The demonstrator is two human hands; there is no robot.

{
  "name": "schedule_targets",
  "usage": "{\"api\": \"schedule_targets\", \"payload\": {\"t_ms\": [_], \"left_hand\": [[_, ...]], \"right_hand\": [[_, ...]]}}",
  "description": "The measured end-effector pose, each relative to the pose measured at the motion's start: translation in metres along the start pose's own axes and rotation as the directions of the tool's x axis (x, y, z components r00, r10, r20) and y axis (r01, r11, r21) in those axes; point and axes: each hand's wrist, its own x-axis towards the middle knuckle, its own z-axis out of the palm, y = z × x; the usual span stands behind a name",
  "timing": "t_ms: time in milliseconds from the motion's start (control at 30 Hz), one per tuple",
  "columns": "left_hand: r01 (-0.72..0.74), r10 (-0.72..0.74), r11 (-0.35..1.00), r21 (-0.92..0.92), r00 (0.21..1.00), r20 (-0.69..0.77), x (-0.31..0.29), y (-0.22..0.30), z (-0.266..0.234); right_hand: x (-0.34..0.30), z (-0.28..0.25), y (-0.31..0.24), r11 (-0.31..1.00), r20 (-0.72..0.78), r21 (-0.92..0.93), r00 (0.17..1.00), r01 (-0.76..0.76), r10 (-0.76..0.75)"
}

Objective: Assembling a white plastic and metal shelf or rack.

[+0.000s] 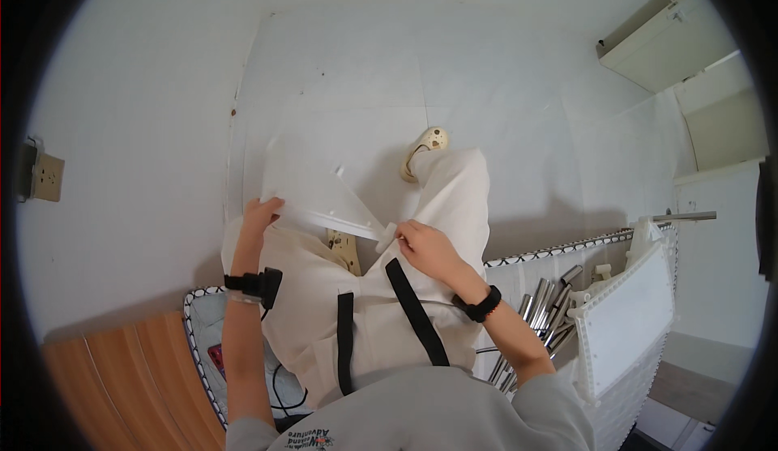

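Over my lap is a thin, whitish plastic panel, tilted, with small pegs along its edges. Its left end is pinched between the thumb and fingers of my left hand. My right hand is closed at the panel's right corner, where a short white plastic piece shows beside the fingertips. Whether that piece is fixed to the panel I cannot tell. The panel blends into the pale floor, so its far outline is faint.
Several shiny metal tubes lie on the padded seat at my right, beside a white rectangular plastic panel with white fittings. A red object and a black cable lie at my left. A wall outlet is farther left.
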Motion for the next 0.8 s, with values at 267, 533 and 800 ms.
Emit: {"api": "schedule_targets", "payload": {"t_ms": [267,533,800], "left_hand": [[-0.127,0.094,0.933,-0.336,0.989,-0.111,-0.079,0.044,-0.043],[-0.390,0.304,0.873,-0.293,0.905,-0.299,-0.129,0.036,-0.077],[-0.441,0.299,0.728,-0.525,0.894,-0.335,-0.148,-0.027,-0.087]], "right_hand": [[0.004,-0.038,0.031,0.941,-0.112,0.255,0.960,-0.222,0.257],[0.062,-0.039,0.032,0.577,0.035,0.750,0.891,-0.322,0.452],[0.045,-0.049,-0.015,-0.357,0.209,0.925,0.960,-0.132,0.186]]}}
